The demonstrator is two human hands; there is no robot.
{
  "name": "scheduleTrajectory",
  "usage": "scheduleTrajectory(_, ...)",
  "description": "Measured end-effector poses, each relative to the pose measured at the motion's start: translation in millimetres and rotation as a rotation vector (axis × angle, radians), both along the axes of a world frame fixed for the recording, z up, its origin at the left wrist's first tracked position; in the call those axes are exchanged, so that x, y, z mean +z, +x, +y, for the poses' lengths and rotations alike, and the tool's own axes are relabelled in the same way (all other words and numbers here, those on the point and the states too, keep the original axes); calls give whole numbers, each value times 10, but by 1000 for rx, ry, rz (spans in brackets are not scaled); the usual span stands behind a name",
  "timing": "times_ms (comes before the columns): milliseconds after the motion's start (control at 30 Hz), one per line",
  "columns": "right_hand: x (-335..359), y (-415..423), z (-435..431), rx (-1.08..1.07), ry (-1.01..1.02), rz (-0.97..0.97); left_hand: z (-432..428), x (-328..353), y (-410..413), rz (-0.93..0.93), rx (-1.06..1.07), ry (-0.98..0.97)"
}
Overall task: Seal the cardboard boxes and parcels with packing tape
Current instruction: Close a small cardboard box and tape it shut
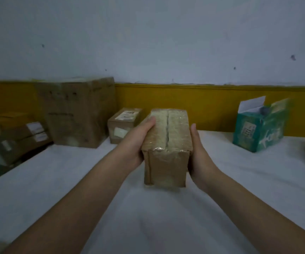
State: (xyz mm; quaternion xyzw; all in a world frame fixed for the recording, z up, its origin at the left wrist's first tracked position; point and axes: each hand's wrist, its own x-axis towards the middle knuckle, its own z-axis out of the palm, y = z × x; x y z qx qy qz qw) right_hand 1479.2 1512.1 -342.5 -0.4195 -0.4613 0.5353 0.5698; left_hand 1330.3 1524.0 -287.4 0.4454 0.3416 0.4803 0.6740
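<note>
Box is gripped on both sides by left hand and right hand, seemingly so its taped seam can be checked.

Dim, flat, bluish light with no clear source, and the shadows are faint. The tape on the middle box gives a weak sheen. The stacked boxes at the left edge are smeared with blur. The whole frame is soft.
</note>
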Motion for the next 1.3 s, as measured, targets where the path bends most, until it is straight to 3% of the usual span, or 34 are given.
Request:
scheduleTrajectory(167, -236, -301, -48, 32, -199, -34, -208, -397, -468, 190, 88, -42)
scheduleTrajectory(267, -179, -251, -104, -300, -172, -150, -356, -425, -831, 252, 165, 42)
scheduleTrajectory(333, 1, -217, -291, -713, 150, -281, -554, -394, -1076, 403, 409, 196)
scheduleTrajectory(400, 176, -306, -582, -846, 645, -429, -909, -536, -1366, 494, 709, 255)
scheduleTrajectory(500, 159, -691, -820, -476, 1030, -647, -1415, -1046, -1557, 590, 872, -14)
scheduleTrajectory(567, -1, -1041, -856, -170, 1067, -877, -1628, -1411, -1533, 531, 731, -291)
scheduleTrajectory(633, -256, -1308, -805, 67, 1074, -1030, -1752, -1617, -1481, 394, 579, -429)
scheduleTrajectory(733, -588, -1424, -656, 215, 1015, -1093, -1790, -1717, -1434, 286, 462, -438)
scheduleTrajectory(900, -799, -1332, -613, 658, 812, -1154, -1753, -1464, -1415, 455, 396, -379)
scheduleTrajectory(1000, -772, -1364, -694, 718, 721, -1097, -1737, -1106, -1437, 548, 214, -477)
scheduleTrajectory(1200, -485, -1375, -803, 777, 232, -770, -1566, -288, -1354, 990, 36, -365)
scheduleTrajectory(1300, -203, -1241, -752, 749, 46, -441, -1465, 153, -1340, 1173, -16, -187)
